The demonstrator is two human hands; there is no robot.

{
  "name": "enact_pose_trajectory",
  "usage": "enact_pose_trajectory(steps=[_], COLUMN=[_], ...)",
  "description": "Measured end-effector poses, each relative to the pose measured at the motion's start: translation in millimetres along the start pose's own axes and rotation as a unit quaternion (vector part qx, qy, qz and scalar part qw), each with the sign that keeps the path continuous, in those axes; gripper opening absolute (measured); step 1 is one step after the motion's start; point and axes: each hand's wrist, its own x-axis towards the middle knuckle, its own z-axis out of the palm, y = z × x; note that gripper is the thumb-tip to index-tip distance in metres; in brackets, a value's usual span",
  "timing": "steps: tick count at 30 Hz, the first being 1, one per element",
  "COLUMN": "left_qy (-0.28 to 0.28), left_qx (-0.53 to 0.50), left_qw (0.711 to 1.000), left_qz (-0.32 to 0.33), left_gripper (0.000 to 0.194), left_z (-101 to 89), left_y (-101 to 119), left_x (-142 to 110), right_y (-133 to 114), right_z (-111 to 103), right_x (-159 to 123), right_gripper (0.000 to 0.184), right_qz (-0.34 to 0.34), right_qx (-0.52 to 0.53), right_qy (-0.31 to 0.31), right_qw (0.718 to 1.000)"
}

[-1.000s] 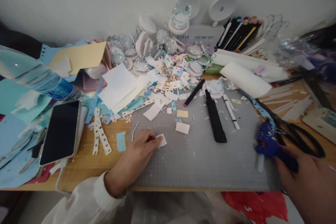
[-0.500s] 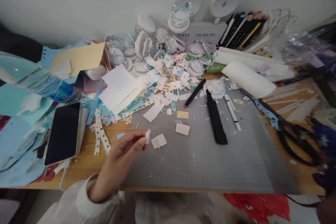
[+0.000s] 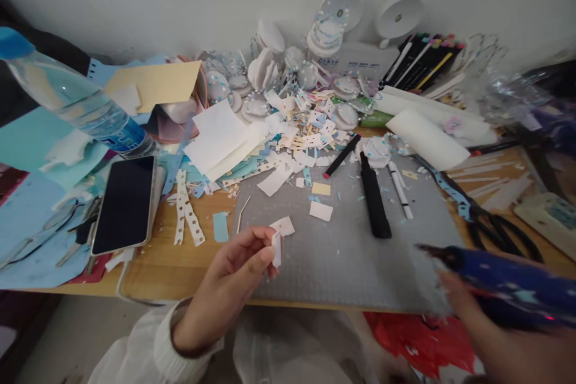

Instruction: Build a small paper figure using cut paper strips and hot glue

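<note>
My left hand [image 3: 236, 282] pinches a small folded piece of white paper [image 3: 276, 250] between thumb and fingers, over the left side of the grey cutting mat [image 3: 333, 279]. Just behind the fingertips lies a whitish paper rectangle [image 3: 284, 226], partly covered by them. Another white rectangle [image 3: 321, 211] and a yellow one [image 3: 321, 189] rest farther back. At the lower right, my right hand [image 3: 486, 327] is wrapped round a dark blue glue gun [image 3: 508, 282] with star patterns and a small red light. Its nozzle points left above the mat; hand and gun are somewhat blurred.
Behind the mat is a heap of paper scraps [image 3: 306, 123]. A black penknife-like case [image 3: 374, 198] and a white marker [image 3: 400, 189] lie on it. Large black scissors [image 3: 499, 228] are at right. A phone [image 3: 125, 204] and water bottle [image 3: 85, 105] stand left.
My right hand has come into view from the right with the glue gun. My left hand still holds the white paper and has moved slightly right; the whole view has shifted.
</note>
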Motion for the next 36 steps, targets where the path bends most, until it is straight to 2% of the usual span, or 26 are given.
enact_pose_trajectory(steps=[4,8,12,17,36], left_qy=[-0.027,-0.052,-0.068,-0.083,-0.070], left_qx=[0.017,0.013,-0.003,-0.005,-0.007], left_qw=[0.999,0.999,0.997,0.996,0.997], left_qz=[0.020,0.003,-0.023,-0.019,-0.018], left_gripper=[0.015,0.016,0.017,0.015,0.015], left_z=[0.8,0.4,-0.8,0.6,4.6], left_y=[-1.3,-1.6,-3.2,-3.2,-2.7], left_x=[-4.5,-9.4,-13.8,-13.9,-10.0], right_y=[-44.5,-61.9,-64.3,-60.6,-63.1], right_z=[20.5,35.9,40.5,39.0,38.5], right_x=[-11.2,-15.7,-15.5,-16.4,-15.9], right_gripper=[0.018,0.017,0.018,0.017,0.019], right_qz=[-0.097,-0.129,-0.138,-0.139,-0.150], right_qx=[0.046,0.085,0.088,0.076,0.084], right_qy=[-0.101,-0.137,-0.138,-0.140,-0.156], right_qw=[0.989,0.978,0.977,0.977,0.973])
